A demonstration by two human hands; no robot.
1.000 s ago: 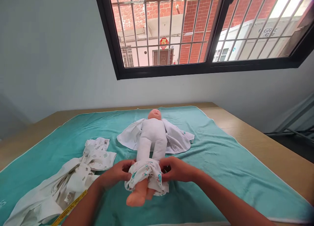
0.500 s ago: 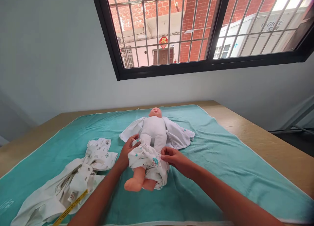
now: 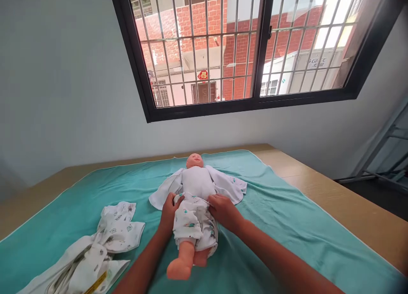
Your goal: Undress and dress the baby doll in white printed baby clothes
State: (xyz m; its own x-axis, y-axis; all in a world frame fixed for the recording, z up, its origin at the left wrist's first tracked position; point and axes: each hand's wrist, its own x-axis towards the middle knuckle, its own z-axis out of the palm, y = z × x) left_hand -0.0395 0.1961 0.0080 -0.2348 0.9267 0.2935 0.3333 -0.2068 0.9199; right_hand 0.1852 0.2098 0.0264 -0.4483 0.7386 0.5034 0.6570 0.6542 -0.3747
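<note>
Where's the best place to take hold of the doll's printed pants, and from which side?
I'd pinch the waistband of the printed pants at both ends, left hand and right hand coming from opposite sides of the doll: the band crosses its body, and the fabric below is bunched.

Barred, black-framed window [image 3: 255, 103] in pale wall [image 3: 79, 73]
</note>
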